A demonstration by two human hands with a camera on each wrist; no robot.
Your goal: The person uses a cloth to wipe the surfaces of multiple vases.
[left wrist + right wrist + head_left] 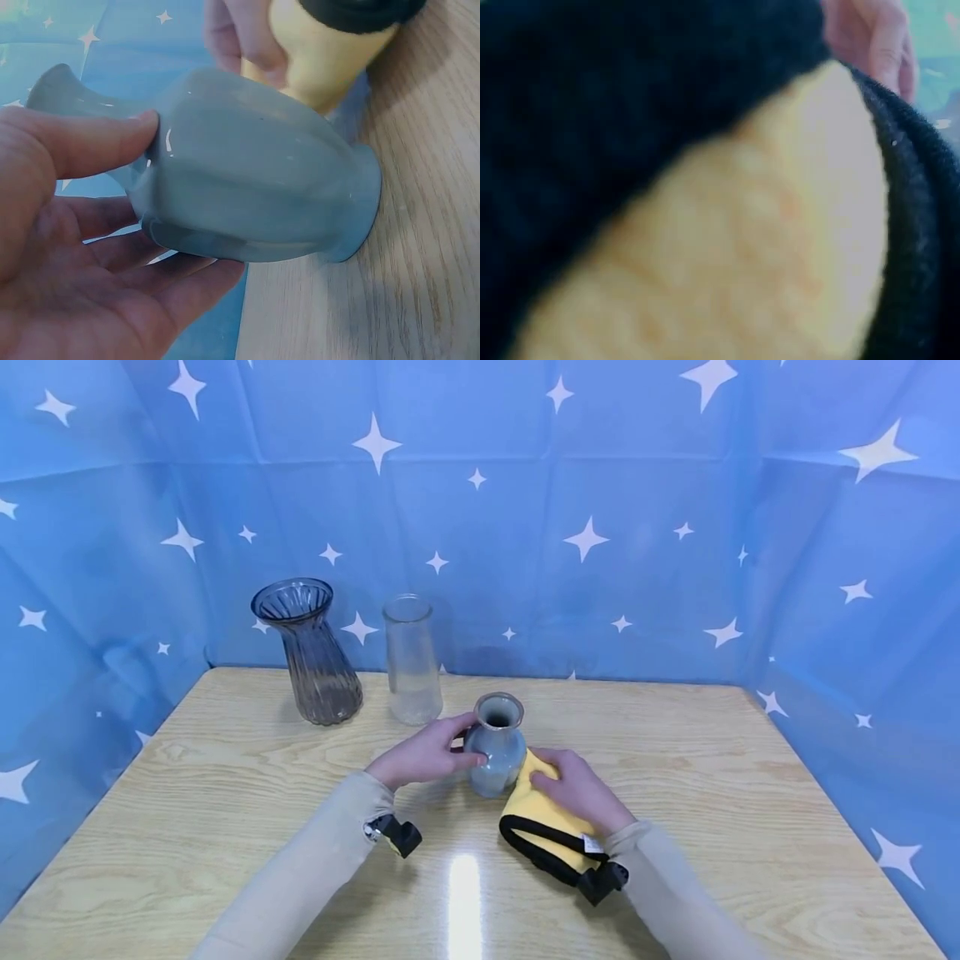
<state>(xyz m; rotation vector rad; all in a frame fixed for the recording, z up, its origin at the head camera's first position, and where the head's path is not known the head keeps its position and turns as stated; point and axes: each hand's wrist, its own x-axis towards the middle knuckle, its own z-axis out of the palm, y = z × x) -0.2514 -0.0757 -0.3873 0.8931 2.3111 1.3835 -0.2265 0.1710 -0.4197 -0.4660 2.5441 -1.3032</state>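
A small blue-grey glazed vase (495, 753) with a flared mouth stands upright on the table. My left hand (431, 753) holds it from the left, thumb along the near side and fingers spread behind, as the left wrist view of the vase (247, 169) shows. Against its right side lies a folded yellow cloth with black edging (546, 806), gripped by my right hand (583, 789). In the right wrist view the cloth (705, 240) is close and blurred, covering most of the picture.
Behind and to the left stand a dark ribbed glass vase (318, 668) and a clear glass vase (414, 672). The wooden table (675, 735) ends at a blue star-patterned curtain (480, 527) at the back and sides.
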